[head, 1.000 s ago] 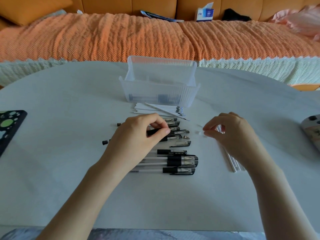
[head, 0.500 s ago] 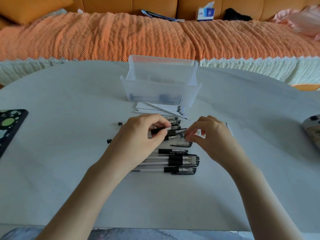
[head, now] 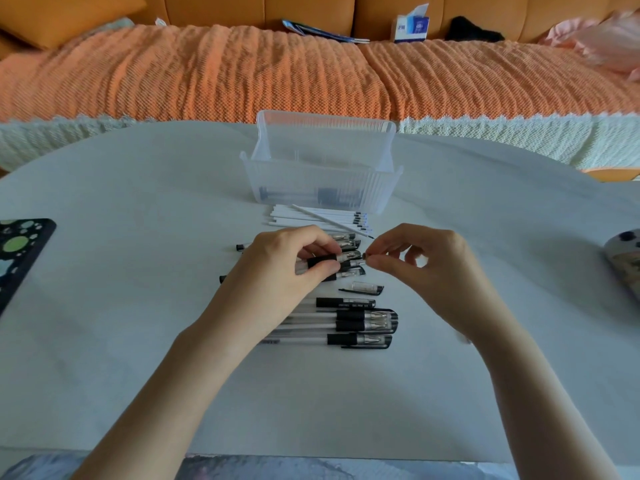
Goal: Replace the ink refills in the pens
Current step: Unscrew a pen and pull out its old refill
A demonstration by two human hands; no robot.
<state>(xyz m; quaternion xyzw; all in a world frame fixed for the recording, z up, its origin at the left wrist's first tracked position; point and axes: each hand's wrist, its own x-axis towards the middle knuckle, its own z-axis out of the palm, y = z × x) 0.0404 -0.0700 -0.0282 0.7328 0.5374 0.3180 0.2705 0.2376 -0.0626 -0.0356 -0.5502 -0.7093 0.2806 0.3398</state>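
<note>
White table (head: 138,341), sofa behind. L hand (head: 277,271) curled, gripping pen (head: 322,262); R hand (head: 426,268) pinches its tip.

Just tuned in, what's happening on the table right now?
A person is working on one pen over the table. The left hand grips it by the black grip; the right hand pinches its tip end. A loose cap and several capped pens lie nearer the person, and white refills are stacked in front of the clear bin.

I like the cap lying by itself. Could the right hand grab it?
Probably: the cap lies uncovered close to the right hand, but its fingers pinch the pen and must let go first.
</note>
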